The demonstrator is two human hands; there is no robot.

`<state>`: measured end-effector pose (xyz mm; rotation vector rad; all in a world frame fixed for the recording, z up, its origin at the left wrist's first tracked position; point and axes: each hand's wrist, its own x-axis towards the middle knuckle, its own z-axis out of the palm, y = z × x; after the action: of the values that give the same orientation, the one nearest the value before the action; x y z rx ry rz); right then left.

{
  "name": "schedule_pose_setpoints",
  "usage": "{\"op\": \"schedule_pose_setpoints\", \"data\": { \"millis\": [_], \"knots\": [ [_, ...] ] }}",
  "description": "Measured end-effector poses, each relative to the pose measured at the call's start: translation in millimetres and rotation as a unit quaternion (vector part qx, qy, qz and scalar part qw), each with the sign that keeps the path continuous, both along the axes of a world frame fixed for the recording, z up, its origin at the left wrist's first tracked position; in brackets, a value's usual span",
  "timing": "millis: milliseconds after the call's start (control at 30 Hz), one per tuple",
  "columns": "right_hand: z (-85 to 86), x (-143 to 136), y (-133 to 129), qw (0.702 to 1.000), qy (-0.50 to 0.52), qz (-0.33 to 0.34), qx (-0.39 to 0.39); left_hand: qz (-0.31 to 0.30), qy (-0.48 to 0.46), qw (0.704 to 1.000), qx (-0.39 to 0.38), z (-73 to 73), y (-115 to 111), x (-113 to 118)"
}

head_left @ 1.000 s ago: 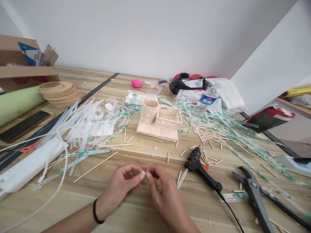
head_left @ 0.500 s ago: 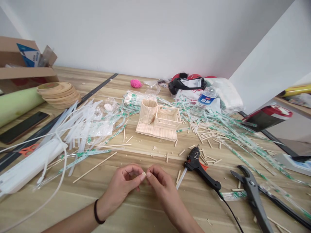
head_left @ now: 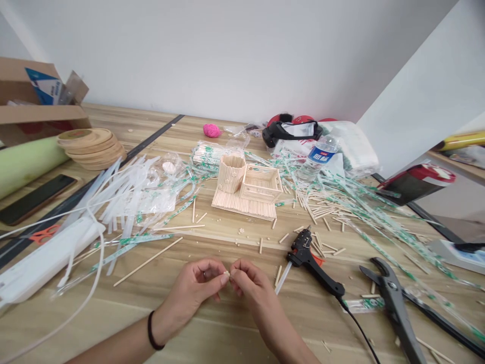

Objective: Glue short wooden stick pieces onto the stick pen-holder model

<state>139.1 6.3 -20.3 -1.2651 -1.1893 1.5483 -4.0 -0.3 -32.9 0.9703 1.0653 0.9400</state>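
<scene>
My left hand (head_left: 193,290) and my right hand (head_left: 252,293) meet fingertip to fingertip just above the wooden table (head_left: 212,328), near its front edge. Together they pinch a tiny pale wooden bit (head_left: 226,273) between thumbs and forefingers. A black band circles my left wrist. Farther back in the middle stands a small stick-built model (head_left: 248,189) with a round cup and a square box on a flat base. A black glue gun (head_left: 312,265) lies just right of my right hand, its nozzle pointing toward me.
Loose sticks and green-printed wrappers (head_left: 341,207) litter the right half. Black pliers (head_left: 396,303) lie at the front right. White plastic strips (head_left: 125,192), a white power strip (head_left: 45,258), a phone (head_left: 36,197), wooden discs (head_left: 91,146) and a cardboard box (head_left: 34,106) fill the left. A water bottle (head_left: 320,154) lies behind.
Both hands stay pinched on the small bit; fingers shifted only slightly. The view drifted a little.
</scene>
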Motion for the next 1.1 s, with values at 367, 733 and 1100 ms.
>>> {"op": "schedule_pose_setpoints", "data": {
  "millis": [367,733,1100],
  "knots": [
    [2.9,-2.9,-0.7,1.0,-0.001,-0.003,0.003,-0.009,0.007,1.0,0.001,2.6,-1.5,1.5],
    [1.1,-2.5,-0.1,1.0,-0.003,-0.007,0.005,0.0,0.002,1.0,-0.004,4.4,-1.2,2.6],
    [-1.5,-3.2,-0.4,1.0,0.009,-0.012,-0.001,0.007,0.016,1.0,-0.009,2.8,-1.2,3.9]
  ]
}}
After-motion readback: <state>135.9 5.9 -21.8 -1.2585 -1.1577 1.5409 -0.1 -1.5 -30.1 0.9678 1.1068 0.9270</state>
